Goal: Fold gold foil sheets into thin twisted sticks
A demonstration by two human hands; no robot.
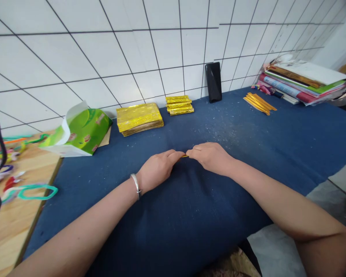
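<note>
Near the middle of the blue cloth, my left hand and my right hand meet almost tip to tip. Between them they pinch a thin strip of gold foil paper, and only a sliver of it shows; my fingers cover the rest. A silver bangle circles my left wrist. Beyond my hands lies a thick stack of gold foil paper. To its right is a small pile of folded gold strips, and more folded strips lie farther right.
A black phone leans against the tiled wall. At the left, a green plastic packet stands beside a wooden board with coloured pipe cleaners. A pile of books and papers is at the far right.
</note>
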